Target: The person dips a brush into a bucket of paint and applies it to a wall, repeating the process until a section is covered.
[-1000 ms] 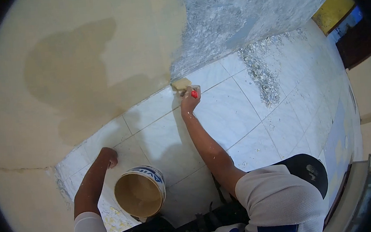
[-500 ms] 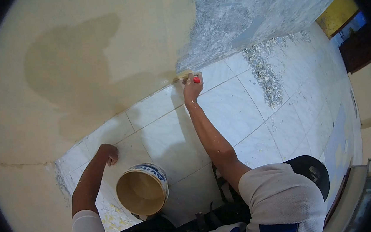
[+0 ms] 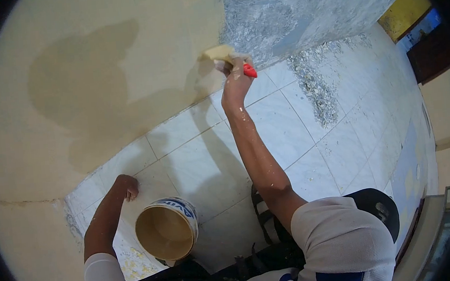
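Observation:
My right hand (image 3: 236, 84) is closed round a paintbrush (image 3: 219, 53) with a red handle end and a cream-coloated head, blurred by motion. The brush is at the wall (image 3: 175, 49), near where its cream paint meets a rough grey patch (image 3: 273, 20); whether the bristles touch is hard to tell. My left hand (image 3: 128, 187) is low over the tiled floor near the wall, its fingers curled in and partly hidden, with nothing seen in them. Just beside it, a paint bucket (image 3: 190, 209) with blue lettering stands with its top uncovered and beige paint coating its inside.
Scraped paint flakes (image 3: 318, 88) lie in a heap on the white floor tiles (image 3: 276, 120) along the wall. Yellowish chips (image 3: 134, 264) are scattered behind the bucket. A dark brown wooden piece (image 3: 430, 55) stands at the far right.
My right hand has moved up the wall with the paintbrush, away from the floor edge. My left hand stays in about the same place.

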`<action>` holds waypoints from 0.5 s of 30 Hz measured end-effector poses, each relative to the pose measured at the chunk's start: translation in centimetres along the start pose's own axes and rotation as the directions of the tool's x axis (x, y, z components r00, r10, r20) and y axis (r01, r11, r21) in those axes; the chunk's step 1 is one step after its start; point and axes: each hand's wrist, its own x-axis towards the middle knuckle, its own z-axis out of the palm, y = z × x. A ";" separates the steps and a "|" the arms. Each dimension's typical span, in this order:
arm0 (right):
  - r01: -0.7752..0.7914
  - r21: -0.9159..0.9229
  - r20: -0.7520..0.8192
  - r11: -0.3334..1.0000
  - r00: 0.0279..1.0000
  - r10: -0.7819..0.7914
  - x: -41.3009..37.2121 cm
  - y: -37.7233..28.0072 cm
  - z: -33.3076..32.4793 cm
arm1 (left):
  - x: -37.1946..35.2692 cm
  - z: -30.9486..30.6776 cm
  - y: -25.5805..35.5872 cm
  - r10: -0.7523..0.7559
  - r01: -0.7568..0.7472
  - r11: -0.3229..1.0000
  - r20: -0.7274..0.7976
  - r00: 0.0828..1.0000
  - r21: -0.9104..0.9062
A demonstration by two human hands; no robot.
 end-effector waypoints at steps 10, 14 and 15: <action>0.137 0.357 0.217 0.924 0.950 -0.225 1.2 -7.6 3.7 | -1.0 -0.3 0.7 -0.019 0.018 1.000 0.029 0.999 0.005; 0.135 0.349 0.141 0.927 0.971 -0.195 0.9 -2.2 1.2 | -2.2 -0.4 1.4 -0.033 0.033 0.999 0.023 0.999 0.010; 0.150 0.316 0.118 0.937 0.974 -0.196 0.8 0.2 -0.6 | -2.3 -0.4 1.5 -0.033 0.033 0.999 0.018 0.999 0.015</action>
